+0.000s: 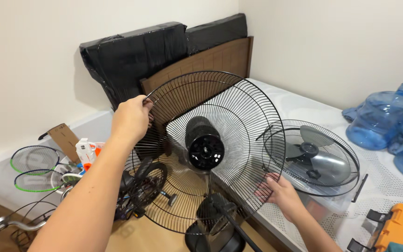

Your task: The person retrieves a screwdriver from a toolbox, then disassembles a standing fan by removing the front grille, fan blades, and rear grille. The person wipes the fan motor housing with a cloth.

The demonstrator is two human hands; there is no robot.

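Mattress (304,109) under fan grille (316,156), bottles (381,121)

Upper middle of the frame: two bulky parcels wrapped in glossy black plastic film (136,58), rectangular, leaning against the pale wall behind a brown wooden headboard (211,60); the larger at left, the smaller (218,30) at upper right, edges touching. Left of centre, lower down: a brown cardboard flap (64,136), flat and tilted, against the wall. Just right of it: a small white package with orange and red patches (86,151), upright, print too small to tell. No screens, no wall signs in view.
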